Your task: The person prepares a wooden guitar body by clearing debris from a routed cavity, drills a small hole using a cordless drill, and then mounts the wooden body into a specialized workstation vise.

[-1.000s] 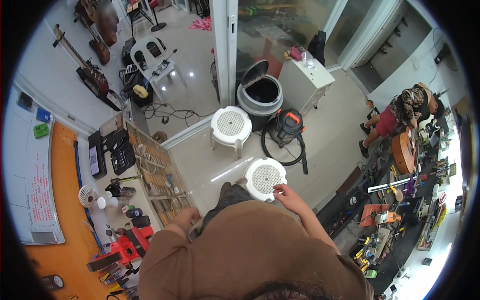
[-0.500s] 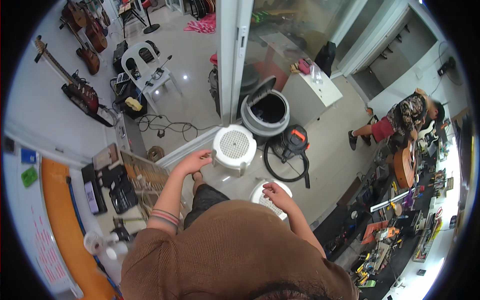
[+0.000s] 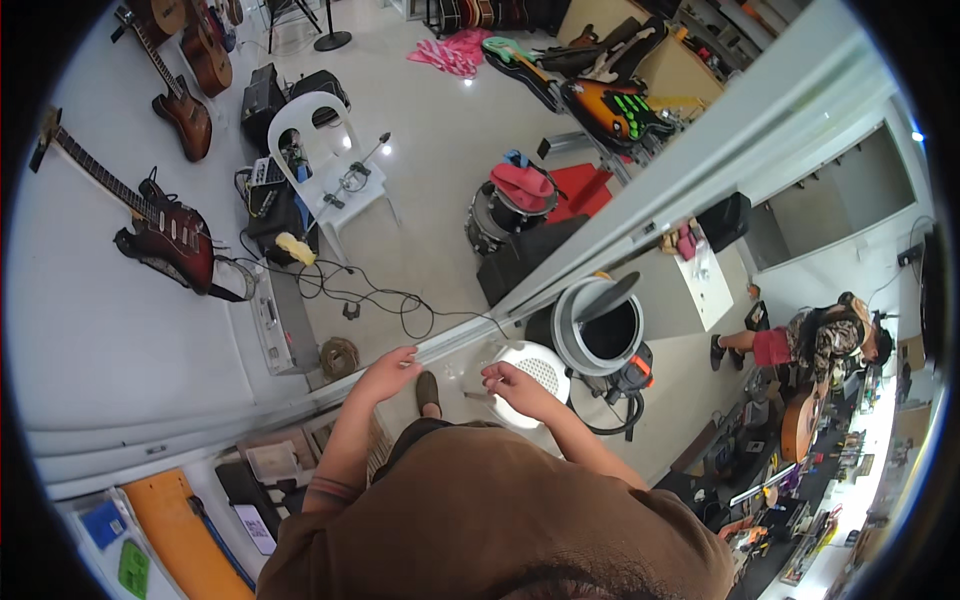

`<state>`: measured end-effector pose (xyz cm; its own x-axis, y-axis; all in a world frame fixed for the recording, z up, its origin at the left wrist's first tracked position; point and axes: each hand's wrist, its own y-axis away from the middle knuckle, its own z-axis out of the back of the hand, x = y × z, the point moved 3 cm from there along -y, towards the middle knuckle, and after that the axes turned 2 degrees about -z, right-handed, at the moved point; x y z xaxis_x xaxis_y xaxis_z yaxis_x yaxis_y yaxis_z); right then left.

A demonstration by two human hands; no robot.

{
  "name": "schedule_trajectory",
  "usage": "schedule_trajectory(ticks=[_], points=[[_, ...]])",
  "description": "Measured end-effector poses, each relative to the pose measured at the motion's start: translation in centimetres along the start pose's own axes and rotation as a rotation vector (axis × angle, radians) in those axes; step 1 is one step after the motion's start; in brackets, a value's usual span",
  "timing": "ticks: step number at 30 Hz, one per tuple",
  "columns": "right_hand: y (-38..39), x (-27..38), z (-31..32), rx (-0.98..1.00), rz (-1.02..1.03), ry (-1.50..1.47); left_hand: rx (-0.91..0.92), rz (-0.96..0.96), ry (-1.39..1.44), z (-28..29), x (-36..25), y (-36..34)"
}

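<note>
My left hand [image 3: 390, 374] is held out in front of me with its fingers extended and nothing in it. It is nearest the sliding-door track at the floor. A white plastic stool [image 3: 540, 372] with a perforated round seat stands ahead of me, slightly right. My right hand [image 3: 516, 388] hovers above the stool's left side, fingers loosely bent and apart, holding nothing. I cannot tell whether it touches the seat. Between the hands, my foot in a dark shoe [image 3: 428, 394] shows on the floor.
Beyond the stool stand a grey bin [image 3: 598, 325] with its lid raised and a black-orange vacuum cleaner [image 3: 632, 372]. A white chair [image 3: 345, 190] and loose cables [image 3: 390, 310] lie past the track. At right, a person [image 3: 835, 340] bends over a workbench with an acoustic guitar [image 3: 799, 428].
My view has turned left, opening more of the room with guitars. My left hand no longer sits beside a stool. My right hand has come over a stool; only one stool shows now.
</note>
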<state>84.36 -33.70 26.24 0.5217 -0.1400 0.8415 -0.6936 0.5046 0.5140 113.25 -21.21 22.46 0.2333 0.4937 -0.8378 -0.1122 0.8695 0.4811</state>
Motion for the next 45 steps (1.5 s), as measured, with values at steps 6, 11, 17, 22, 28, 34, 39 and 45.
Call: schedule_trajectory(ticks=[6,11,17,22,28,34,39,45], points=[[-10.5,3.8,3.1,0.051,0.029,-0.141,-0.084,0.049,-0.043,8.1,-1.0,0.2],[-17.7,9.0,7.8,0.000,0.028,-0.260,-0.071,0.036,-0.092,12.7,-2.5,-1.6],[-24.8,10.1,15.2,-0.179,0.172,-0.296,0.057,0.038,-0.062,17.2,-9.1,-11.1],[-30.3,7.9,19.6,-0.429,0.218,-0.439,0.121,0.030,-0.125,21.2,-13.5,-27.9],[-35.5,13.9,27.4,-0.610,0.035,-0.521,0.293,-0.493,-0.482,23.7,-27.3,-51.3],[-45.4,25.1,34.6,-0.775,0.203,-0.433,0.457,-0.835,-0.203,27.7,-42.6,-63.2],[-57.4,30.7,40.0,-0.904,0.167,-0.515,0.427,-1.116,-0.345,33.3,-47.9,-76.0],[-79.3,36.0,49.0,-0.771,0.251,-0.490,0.452,-0.955,-0.175,47.3,-46.3,-95.0]])
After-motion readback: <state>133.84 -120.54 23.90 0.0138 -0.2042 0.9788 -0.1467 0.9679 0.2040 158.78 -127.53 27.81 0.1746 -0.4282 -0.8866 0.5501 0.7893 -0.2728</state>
